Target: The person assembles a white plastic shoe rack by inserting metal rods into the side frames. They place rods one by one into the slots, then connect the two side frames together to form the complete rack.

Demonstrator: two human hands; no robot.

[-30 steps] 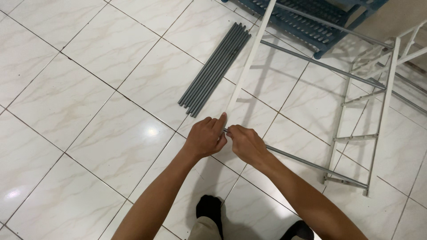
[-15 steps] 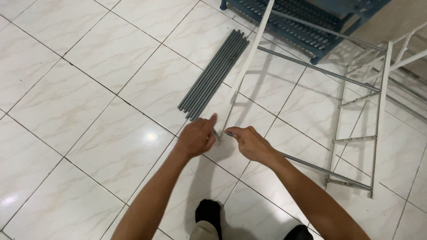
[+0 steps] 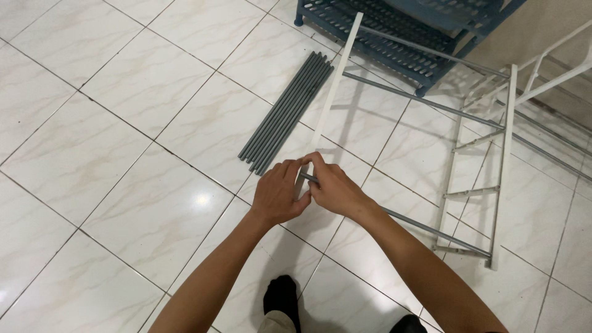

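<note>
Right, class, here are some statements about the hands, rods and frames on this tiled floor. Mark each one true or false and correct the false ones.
1. Both hands, left hand and right hand, meet at the end of a grey rod. True.
2. The bundle of grey rods stands upright. False: it lies flat on the floor.
3. The white side frame has rungs like a ladder. True.
4. The blue rack lies beside the person's feet. False: it is at the far edge.

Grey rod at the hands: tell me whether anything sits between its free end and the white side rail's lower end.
Nothing visible does. Both hands cover the grey rod end right at the white side rail.
</note>
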